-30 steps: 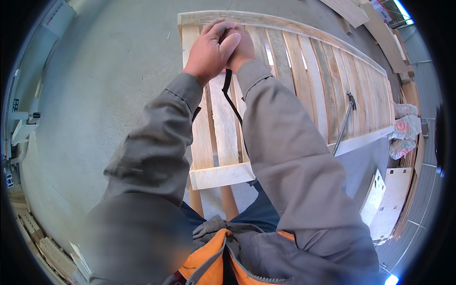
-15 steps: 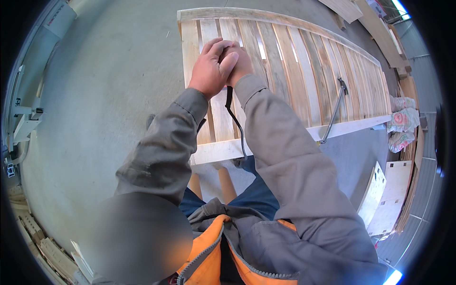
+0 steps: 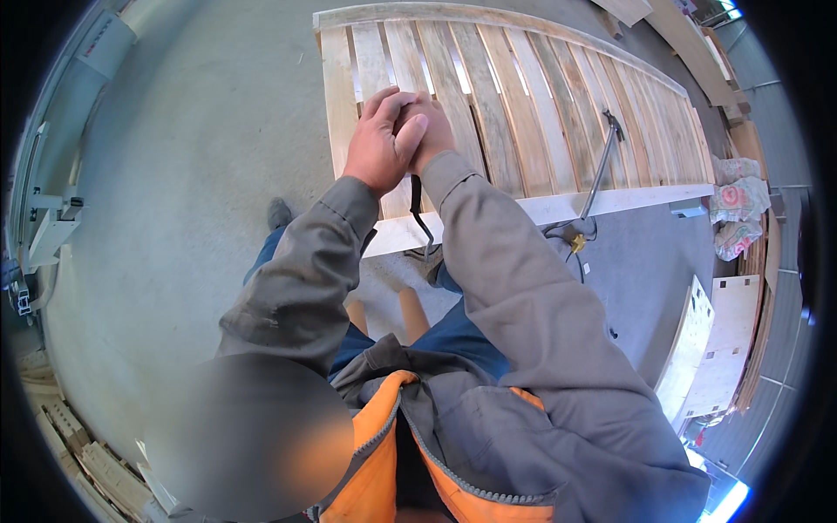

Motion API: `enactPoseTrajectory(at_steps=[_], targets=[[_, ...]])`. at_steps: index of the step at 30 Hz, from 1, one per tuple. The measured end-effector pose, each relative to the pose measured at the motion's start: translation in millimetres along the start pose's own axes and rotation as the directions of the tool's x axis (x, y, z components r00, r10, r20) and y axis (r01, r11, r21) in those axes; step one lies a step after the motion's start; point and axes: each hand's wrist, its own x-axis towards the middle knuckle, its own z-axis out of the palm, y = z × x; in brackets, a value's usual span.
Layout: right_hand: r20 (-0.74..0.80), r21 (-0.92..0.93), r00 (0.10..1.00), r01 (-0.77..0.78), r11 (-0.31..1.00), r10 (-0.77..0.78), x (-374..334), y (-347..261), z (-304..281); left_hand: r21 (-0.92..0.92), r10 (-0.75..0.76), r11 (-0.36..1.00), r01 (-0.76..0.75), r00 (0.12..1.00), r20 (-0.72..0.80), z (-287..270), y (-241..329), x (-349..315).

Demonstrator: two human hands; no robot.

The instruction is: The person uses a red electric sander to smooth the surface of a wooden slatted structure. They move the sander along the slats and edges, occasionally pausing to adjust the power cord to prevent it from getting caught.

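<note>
My left hand point(image 3: 375, 144) and my right hand point(image 3: 432, 131) are closed together over the left part of a slatted wooden panel point(image 3: 514, 113). The left one lies partly across the right, its fingers wrapped around. A black cord point(image 3: 416, 196) comes out below them and hangs over the panel's near rail, so they hold a corded tool whose body the hands cover. To the right, a hammer point(image 3: 602, 161) with a long metal handle lies on the slats, its handle end reaching over the near rail.
Beneath the panel's near edge, a cable with a yellow piece point(image 3: 577, 243) lies on the floor. Printed sacks point(image 3: 739, 200) and leaning boards point(image 3: 722, 344) are at the right. A machine point(image 3: 57, 205) stands at the far left, with wood pieces point(image 3: 105, 471) below it.
My clasped hands have come nearer to the panel's near rail, along the slats. The panel sits higher in view, and more of the floor cable shows. The hammer still lies on the slats.
</note>
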Motion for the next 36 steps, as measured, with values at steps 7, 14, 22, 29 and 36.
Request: enactPoseTrajectory(at_steps=[7, 14, 22, 29, 36], targets=[[0.053, -0.035, 0.998, 0.019, 0.999, -0.017, -30.3, -2.8, -11.9, -0.012, 0.002, 1.000, -0.002, 1.000, 0.018, 7.1, 12.7, -24.9], [0.053, -0.012, 0.999, 0.002, 1.000, -0.001, -55.5, -6.0, -20.9, 0.053, 0.036, 0.998, -0.041, 0.996, 0.081, 11.1, 12.0, -42.8], [0.056, 0.051, 0.996, -0.077, 0.996, 0.075, -66.8, -9.3, -4.1, 0.051, 0.020, 0.998, -0.026, 0.993, 0.112, 5.9, 17.3, -56.4], [0.096, -0.014, 0.993, -0.061, 0.998, 0.062, -71.3, -20.7, -19.9, -0.001, -0.013, 1.000, 0.013, 0.993, 0.118, 1.8, 21.9, -58.9], [0.065, 0.041, 0.995, -0.083, 0.996, 0.080, -71.5, -12.7, -1.6, -0.017, 0.030, 0.999, -0.029, 0.994, 0.101, 3.8, 19.8, -61.4]])
